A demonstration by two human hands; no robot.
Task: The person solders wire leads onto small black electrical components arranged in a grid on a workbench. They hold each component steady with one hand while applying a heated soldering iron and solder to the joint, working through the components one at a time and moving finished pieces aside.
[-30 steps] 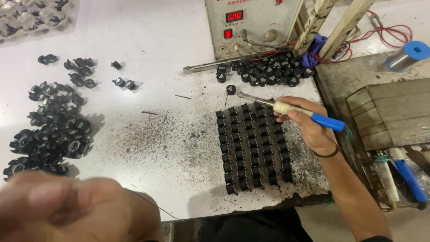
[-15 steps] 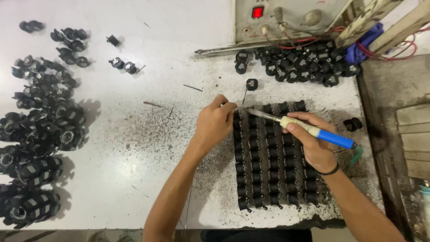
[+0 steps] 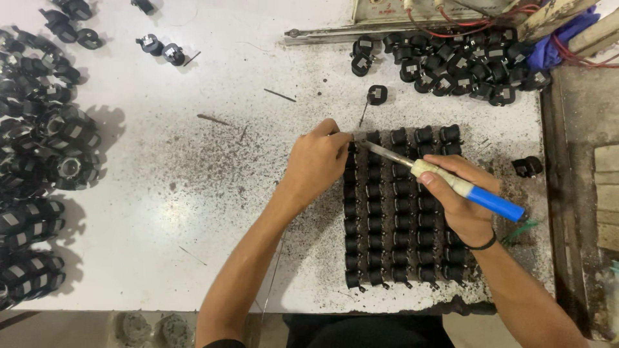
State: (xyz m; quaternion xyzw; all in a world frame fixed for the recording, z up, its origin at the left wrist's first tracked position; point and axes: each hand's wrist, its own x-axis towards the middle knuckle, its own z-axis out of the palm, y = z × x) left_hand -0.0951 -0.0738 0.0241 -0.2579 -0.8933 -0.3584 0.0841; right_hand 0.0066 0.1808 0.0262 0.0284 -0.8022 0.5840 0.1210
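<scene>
A soldering iron (image 3: 451, 182) with a cream grip and blue handle is held in the right hand (image 3: 461, 200), the fingers wrapped closed around the grip; its metal tip is slanted up and to the left towards the top left corner of a block of small black components (image 3: 400, 209). These components are set out in neat rows on the white, soot-speckled worktop (image 3: 193, 193), in front of the person. The left hand (image 3: 316, 164) is laid at that same corner, its fingers pressed together at the first component, right where the iron's tip ends; whether something thin is pinched there cannot be told. A loose heap of similar black parts (image 3: 451, 64) is seen near the far edge, beside red wires (image 3: 445, 29), and a larger pile (image 3: 39, 161) is spread along the left side
</scene>
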